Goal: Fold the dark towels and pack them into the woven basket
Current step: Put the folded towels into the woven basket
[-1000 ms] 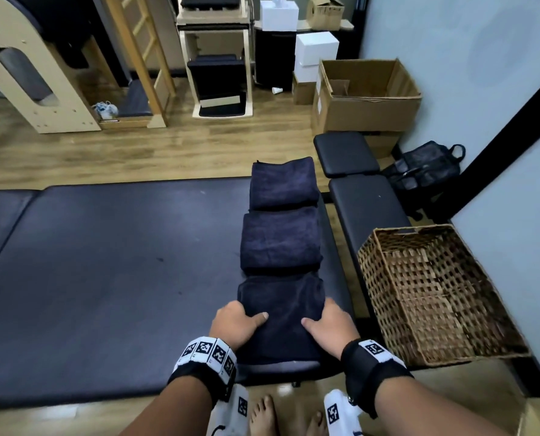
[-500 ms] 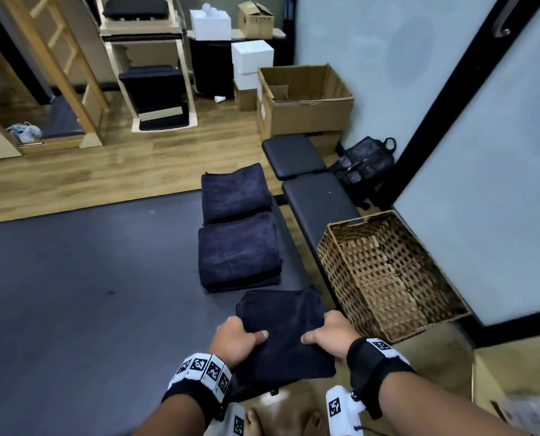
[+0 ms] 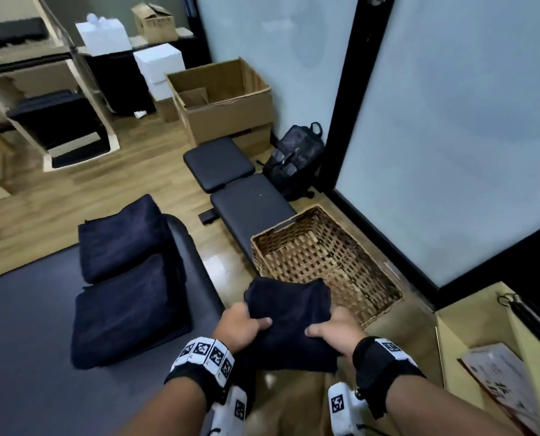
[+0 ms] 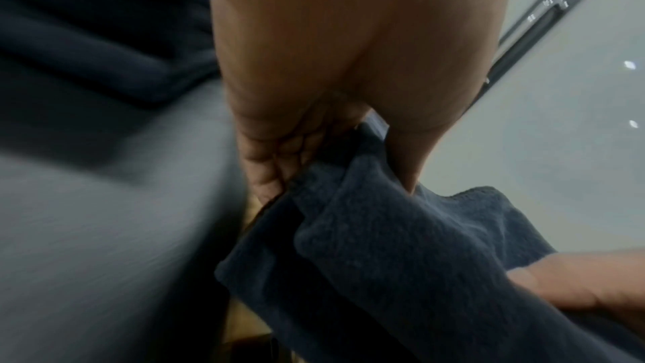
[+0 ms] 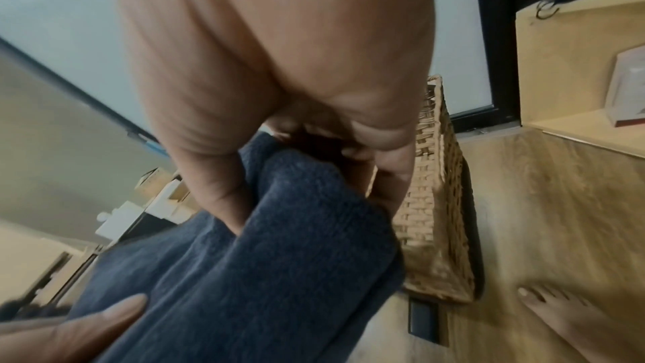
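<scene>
Towel (image 3: 289,322) seemingly clear of basket (image 3: 322,262) rim

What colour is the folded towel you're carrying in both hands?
Dark navy blue; the folded terry towel shows its colour best in the right wrist view, pinched by the right hand.

Folded towel (image 3: 289,322) now off table (image 3: 26,357).

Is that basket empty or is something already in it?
Empty: the basket shows only bare weave inside; the towel isn't in yet.
</scene>
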### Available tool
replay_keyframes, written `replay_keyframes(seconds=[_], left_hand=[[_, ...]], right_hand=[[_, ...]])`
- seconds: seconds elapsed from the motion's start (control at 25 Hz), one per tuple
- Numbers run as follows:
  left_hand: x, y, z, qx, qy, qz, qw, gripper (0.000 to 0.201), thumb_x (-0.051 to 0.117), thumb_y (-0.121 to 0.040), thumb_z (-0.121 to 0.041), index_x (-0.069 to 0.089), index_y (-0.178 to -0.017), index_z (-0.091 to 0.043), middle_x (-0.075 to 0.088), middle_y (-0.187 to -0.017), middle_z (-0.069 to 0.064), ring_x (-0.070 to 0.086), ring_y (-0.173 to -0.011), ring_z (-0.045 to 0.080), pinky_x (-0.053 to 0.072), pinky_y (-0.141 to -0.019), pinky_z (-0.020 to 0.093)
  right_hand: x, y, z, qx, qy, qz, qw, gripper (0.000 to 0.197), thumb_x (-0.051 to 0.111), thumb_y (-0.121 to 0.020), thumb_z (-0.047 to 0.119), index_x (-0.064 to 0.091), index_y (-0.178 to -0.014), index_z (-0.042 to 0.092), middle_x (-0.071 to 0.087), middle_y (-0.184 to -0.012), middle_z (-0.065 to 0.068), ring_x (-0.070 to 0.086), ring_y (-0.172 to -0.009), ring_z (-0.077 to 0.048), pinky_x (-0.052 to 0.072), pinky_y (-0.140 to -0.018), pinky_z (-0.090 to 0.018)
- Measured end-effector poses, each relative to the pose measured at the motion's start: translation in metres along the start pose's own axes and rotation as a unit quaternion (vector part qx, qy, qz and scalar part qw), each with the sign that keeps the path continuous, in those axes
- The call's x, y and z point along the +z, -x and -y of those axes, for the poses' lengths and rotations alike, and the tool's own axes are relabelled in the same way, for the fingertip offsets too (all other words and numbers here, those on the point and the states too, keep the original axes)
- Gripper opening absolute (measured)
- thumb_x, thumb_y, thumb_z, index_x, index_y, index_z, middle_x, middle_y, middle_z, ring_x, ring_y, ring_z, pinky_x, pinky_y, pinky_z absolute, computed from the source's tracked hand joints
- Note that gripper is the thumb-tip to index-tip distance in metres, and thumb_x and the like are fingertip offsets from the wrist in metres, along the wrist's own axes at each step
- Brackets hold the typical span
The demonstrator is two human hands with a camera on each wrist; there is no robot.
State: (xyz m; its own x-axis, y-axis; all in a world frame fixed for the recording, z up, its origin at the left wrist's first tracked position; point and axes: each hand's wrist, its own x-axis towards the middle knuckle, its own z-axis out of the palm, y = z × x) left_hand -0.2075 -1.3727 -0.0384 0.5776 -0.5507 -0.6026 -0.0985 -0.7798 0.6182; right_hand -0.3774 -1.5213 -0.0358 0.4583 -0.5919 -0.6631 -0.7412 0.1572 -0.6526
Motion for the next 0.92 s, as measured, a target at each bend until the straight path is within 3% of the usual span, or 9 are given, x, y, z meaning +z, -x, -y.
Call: replay_keyframes(seconds=[0.16, 0.28, 0.44, 0.56, 0.68, 0.76, 0.92], left_hand=[[0.010, -0.054, -0.077, -0.001, -0.091, 0.033, 0.995, 0.020, 0.074, -0.085, -0.032, 0.066, -0.099, -0.020, 0.070, -0.100, -0.001, 0.065, -0.093, 0.017, 0.047, -0.083, 0.028], [0.019, -0.100, -0.115, -0.005, -0.160, 0.051, 0.986, 0.031, 0.073, -0.082, -0.038, 0.067, -0.103, -0.016, 0.071, -0.102, 0.000, 0.065, -0.095, 0.019, 0.051, -0.087, 0.033], [0.029, -0.159, -0.133, -0.012, -0.209, 0.048, 0.977, 0.052, 0.068, -0.065, -0.054, 0.068, -0.106, -0.021, 0.073, -0.101, -0.002, 0.068, -0.095, 0.020, 0.054, -0.092, 0.040], [0.033, -0.206, -0.149, -0.005, -0.271, 0.052, 0.961, 0.047, 0.075, -0.078, -0.042, 0.065, -0.114, -0.014, 0.069, -0.110, 0.004, 0.065, -0.102, 0.025, 0.051, -0.089, 0.033], [0.037, -0.259, -0.159, 0.021, -0.316, 0.065, 0.946, 0.046, 0.077, -0.078, -0.039, 0.065, -0.115, -0.012, 0.069, -0.112, 0.009, 0.064, -0.104, 0.027, 0.048, -0.084, 0.031], [0.041, -0.288, -0.164, 0.030, -0.344, 0.078, 0.935, 0.044, 0.075, -0.080, -0.036, 0.066, -0.115, -0.011, 0.068, -0.112, 0.009, 0.063, -0.104, 0.028, 0.050, -0.088, 0.034], [0.057, -0.346, -0.157, 0.034, -0.357, 0.101, 0.928, 0.046, 0.071, -0.082, -0.037, 0.061, -0.119, -0.011, 0.063, -0.121, 0.008, 0.059, -0.112, 0.028, 0.048, -0.092, 0.036]], right_hand=[[-0.043, -0.057, -0.003, 0.011, -0.051, -0.007, 0.999, 0.027, 0.079, -0.071, 0.008, 0.071, -0.095, 0.018, 0.074, -0.093, -0.001, 0.069, -0.092, -0.022, 0.055, -0.084, -0.034], [-0.063, -0.099, -0.003, 0.022, -0.049, 0.001, 0.999, 0.037, 0.077, -0.064, 0.017, 0.071, -0.101, 0.016, 0.075, -0.096, -0.001, 0.070, -0.094, -0.023, 0.058, -0.084, -0.036], [-0.072, -0.146, -0.006, 0.055, -0.095, -0.020, 0.994, 0.040, 0.074, -0.059, 0.014, 0.070, -0.099, 0.015, 0.074, -0.093, -0.003, 0.070, -0.090, -0.024, 0.059, -0.082, -0.038], [-0.065, -0.173, -0.005, 0.100, -0.172, -0.033, 0.980, 0.046, 0.077, -0.061, 0.010, 0.066, -0.105, 0.016, 0.073, -0.098, -0.004, 0.069, -0.094, -0.025, 0.058, -0.084, -0.040], [-0.044, -0.210, -0.013, 0.155, -0.246, -0.053, 0.955, 0.068, 0.079, -0.044, 0.022, 0.060, -0.109, 0.025, 0.074, -0.104, -0.005, 0.072, -0.093, -0.027, 0.061, -0.082, -0.052], [-0.033, -0.231, -0.014, 0.184, -0.290, -0.073, 0.936, 0.075, 0.078, -0.045, 0.021, 0.056, -0.117, 0.022, 0.072, -0.109, -0.006, 0.071, -0.096, -0.029, 0.061, -0.081, -0.055], [-0.016, -0.275, -0.014, 0.211, -0.291, -0.143, 0.922, 0.066, 0.076, -0.052, 0.020, 0.055, -0.115, 0.019, 0.069, -0.107, -0.007, 0.070, -0.094, -0.031, 0.062, -0.080, -0.054]])
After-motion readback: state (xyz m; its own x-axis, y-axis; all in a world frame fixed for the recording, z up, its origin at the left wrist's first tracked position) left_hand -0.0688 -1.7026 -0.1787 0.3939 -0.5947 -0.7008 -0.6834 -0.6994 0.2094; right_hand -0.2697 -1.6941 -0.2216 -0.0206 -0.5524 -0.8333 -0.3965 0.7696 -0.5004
